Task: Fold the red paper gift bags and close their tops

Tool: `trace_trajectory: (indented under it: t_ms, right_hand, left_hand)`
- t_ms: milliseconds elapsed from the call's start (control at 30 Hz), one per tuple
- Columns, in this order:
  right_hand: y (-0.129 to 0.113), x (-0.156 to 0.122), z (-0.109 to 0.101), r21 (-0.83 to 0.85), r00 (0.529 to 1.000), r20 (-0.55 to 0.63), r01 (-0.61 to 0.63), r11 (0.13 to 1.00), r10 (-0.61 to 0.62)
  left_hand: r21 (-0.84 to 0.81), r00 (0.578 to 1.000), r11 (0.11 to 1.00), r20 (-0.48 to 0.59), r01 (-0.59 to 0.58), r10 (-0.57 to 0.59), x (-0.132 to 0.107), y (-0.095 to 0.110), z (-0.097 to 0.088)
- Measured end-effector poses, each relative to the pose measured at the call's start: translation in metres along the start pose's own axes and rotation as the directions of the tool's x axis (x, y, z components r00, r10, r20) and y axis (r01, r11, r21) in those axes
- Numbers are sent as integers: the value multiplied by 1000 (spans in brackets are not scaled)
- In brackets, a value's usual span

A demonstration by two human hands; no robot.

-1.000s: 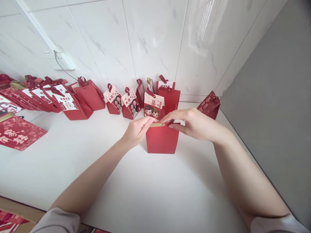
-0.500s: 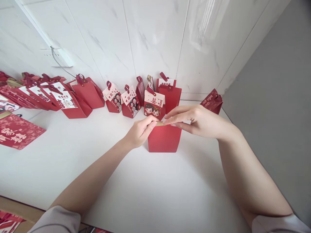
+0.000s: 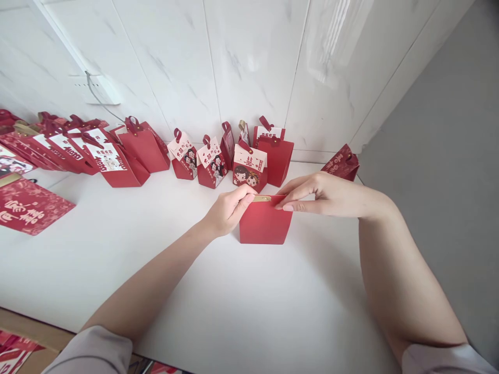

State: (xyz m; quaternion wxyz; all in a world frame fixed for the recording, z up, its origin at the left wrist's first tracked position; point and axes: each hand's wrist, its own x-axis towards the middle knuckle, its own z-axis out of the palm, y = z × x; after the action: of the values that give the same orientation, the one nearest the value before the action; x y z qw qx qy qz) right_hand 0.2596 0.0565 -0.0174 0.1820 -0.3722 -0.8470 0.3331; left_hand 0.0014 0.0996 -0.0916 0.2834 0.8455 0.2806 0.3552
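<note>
A plain red gift box [image 3: 265, 224] stands upright on the white table in front of me. Along its top edge lies a gold ribbon [image 3: 263, 198]. My left hand [image 3: 231, 209] pinches the ribbon and the box's upper left corner between thumb and fingers. At the upper right corner, my right hand [image 3: 317, 195] holds the top edge, thumb in front and fingers behind. Just behind the box is a small candy box [image 3: 249, 169] with two cartoon faces and a dark red ribbon loop.
Small cartoon-printed boxes [image 3: 212, 163] stand by the tiled wall, with a taller red box [image 3: 276, 158] beside them. Several red boxes [image 3: 113, 163] crowd the left side. A patterned box [image 3: 343, 162] sits near the right edge. An open carton [image 3: 33, 332] is at lower left.
My right hand has shifted right along the top edge, away from my left hand, uncovering more of the gold ribbon. My left hand keeps its pinch. The view has shifted slightly.
</note>
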Motion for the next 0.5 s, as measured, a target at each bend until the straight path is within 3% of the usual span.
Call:
trace_trajectory:
  t_ms: [100, 267, 500]
  right_hand:
    - [-1, -1, -1, -6, 999, 23, -26, 1000, 26]
    - [-6, 8, 12, -55, 964, -262, 40, 998, -53]
    - [-10, 17, 30, -235, 980, -137, 110, 966, -145]
  left_hand:
    - [1, 1000, 1000, 2, 13, -13, 0, 2, 0]
    - [100, 999, 994, -22, -43, 45, 1, 15, -5]
    - [363, 958, 898, -43, -249, 283, 0, 31, -8]
